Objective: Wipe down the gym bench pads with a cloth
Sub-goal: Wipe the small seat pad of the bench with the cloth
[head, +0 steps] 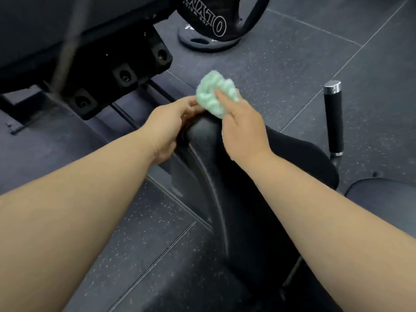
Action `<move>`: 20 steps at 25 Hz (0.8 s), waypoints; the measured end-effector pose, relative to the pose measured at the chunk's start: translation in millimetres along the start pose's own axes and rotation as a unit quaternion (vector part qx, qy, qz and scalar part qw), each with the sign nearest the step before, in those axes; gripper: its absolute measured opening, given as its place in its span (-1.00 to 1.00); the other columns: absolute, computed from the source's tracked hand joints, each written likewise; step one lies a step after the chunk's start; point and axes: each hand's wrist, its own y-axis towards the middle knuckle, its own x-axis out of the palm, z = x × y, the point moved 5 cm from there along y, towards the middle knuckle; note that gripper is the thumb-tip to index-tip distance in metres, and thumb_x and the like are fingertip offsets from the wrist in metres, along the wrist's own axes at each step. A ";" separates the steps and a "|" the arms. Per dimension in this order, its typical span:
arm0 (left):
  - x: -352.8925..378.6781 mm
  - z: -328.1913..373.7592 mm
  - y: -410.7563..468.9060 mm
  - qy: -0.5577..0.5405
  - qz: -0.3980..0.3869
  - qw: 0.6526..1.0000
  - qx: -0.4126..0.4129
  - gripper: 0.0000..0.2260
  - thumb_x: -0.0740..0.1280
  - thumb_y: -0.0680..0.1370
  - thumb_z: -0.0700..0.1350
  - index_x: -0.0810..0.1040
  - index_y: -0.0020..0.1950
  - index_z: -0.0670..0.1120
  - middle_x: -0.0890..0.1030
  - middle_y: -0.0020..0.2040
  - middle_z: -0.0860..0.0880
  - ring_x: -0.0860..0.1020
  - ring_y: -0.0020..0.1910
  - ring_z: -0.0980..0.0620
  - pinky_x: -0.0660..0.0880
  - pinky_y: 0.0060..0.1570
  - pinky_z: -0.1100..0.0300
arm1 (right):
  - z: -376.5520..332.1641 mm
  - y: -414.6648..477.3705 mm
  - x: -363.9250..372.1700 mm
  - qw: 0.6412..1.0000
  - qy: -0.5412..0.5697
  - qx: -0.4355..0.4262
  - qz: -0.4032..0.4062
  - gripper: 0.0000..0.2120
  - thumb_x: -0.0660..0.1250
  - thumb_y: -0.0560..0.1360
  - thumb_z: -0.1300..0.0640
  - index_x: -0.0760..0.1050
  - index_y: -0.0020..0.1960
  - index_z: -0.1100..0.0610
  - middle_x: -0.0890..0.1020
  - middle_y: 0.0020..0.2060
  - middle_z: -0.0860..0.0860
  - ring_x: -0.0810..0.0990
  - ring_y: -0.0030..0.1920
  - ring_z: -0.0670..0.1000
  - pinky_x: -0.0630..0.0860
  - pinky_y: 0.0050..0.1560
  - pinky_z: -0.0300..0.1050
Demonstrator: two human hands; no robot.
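Speckled rubber gym floor (292,64), weight plate (216,25) beyond. Green cloth (211,97) bunched just above black bench pad (202,136) tip; right grip (243,134) clamped on it, left grip (168,129) pinching its edge.

Speckled floor (292,64) carries, seemingly, 1 weight plate (202,42).

Cloth (215,95) motion-blurred; weight plate (209,30) cut off by top edge.
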 end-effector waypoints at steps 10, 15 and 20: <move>-25.9 -4.1 9.7 -0.088 -0.071 0.993 -0.035 -0.73 0.14 0.60 0.01 0.59 0.07 -0.04 0.67 0.02 -0.06 0.57 0.14 -0.01 0.33 0.29 0.09 | -1.6 -4.7 -7.3 0.999 -0.033 0.025 -0.003 -0.49 0.06 0.53 0.28 0.38 0.41 -0.06 0.38 0.43 0.08 0.29 0.45 0.05 0.17 0.42 -0.16; -42.0 -12.4 18.1 -0.137 -0.027 0.989 -0.037 -0.81 0.27 0.52 -0.07 0.58 0.04 -0.13 0.65 -0.02 -0.13 0.63 -0.03 -0.07 0.54 0.12 0.05 | -48.0 -47.6 22.5 0.990 -0.062 -0.105 -0.067 -0.54 0.15 0.52 0.31 0.48 0.34 -0.03 0.52 0.27 0.06 0.48 0.25 0.04 0.38 0.29 -0.13; -50.4 -10.1 22.2 -0.083 -0.086 0.993 -0.019 -0.88 0.29 0.52 -0.01 0.60 -0.03 0.01 0.69 -0.07 0.03 0.64 -0.11 0.07 0.51 -0.04 0.21 | -11.3 -9.6 -8.6 0.992 0.008 0.118 0.036 -0.49 0.14 0.51 0.20 0.40 0.30 -0.31 0.56 0.11 -0.06 0.53 0.00 -0.04 0.45 0.19 -0.11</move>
